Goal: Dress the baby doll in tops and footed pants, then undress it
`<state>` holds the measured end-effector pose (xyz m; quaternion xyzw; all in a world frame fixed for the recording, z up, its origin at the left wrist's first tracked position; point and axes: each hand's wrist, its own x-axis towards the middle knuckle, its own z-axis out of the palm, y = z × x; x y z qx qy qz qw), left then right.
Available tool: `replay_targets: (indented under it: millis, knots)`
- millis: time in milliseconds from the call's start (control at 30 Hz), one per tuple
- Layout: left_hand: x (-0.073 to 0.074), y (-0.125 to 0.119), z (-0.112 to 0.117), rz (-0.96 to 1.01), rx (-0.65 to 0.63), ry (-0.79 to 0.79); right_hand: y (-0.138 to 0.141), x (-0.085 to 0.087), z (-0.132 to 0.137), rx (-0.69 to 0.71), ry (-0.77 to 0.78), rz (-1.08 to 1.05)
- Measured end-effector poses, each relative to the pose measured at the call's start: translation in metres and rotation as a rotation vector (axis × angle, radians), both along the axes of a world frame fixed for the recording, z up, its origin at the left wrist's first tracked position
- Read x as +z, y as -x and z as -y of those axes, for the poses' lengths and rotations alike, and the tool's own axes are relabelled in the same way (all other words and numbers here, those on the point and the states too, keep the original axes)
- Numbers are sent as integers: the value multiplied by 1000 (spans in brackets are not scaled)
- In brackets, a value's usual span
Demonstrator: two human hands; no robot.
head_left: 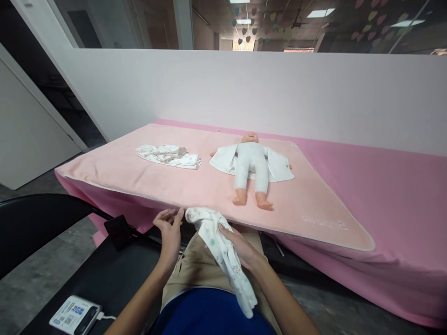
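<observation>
Patterned garment, lower centre of the frame, is grasped mid-length in the right hand's grip; the left hand, beside its upper end, is unclenched and empty. It looks light, soft and limp, probably best held by the bunched edges. Beyond, right of centre, lies a doll.

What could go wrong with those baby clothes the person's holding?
Two things, maybe. Only the right hand grips the patterned garment; the left hand is open beside it. If that one grip loosens, the garment could slip onto the person's lap. Also, a white cable runs from the white box on the black seat right beside the left forearm, so the arm might snag it.
</observation>
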<state>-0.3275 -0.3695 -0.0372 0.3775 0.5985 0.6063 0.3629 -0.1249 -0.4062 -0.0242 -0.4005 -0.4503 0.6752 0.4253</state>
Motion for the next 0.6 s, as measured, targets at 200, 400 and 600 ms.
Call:
replay_targets:
  millis: [200, 400, 600]
  knots:
    - [1, -24, 40, 664, -534, 287, -4, 13, 29, 90, -75, 69]
    - [11, -28, 48, 739, -561, 175, -9, 32, 55, 93, -182, 193]
    - [22, -40, 44, 616, -416, 12, -3, 29, 64, 9, -210, 76]
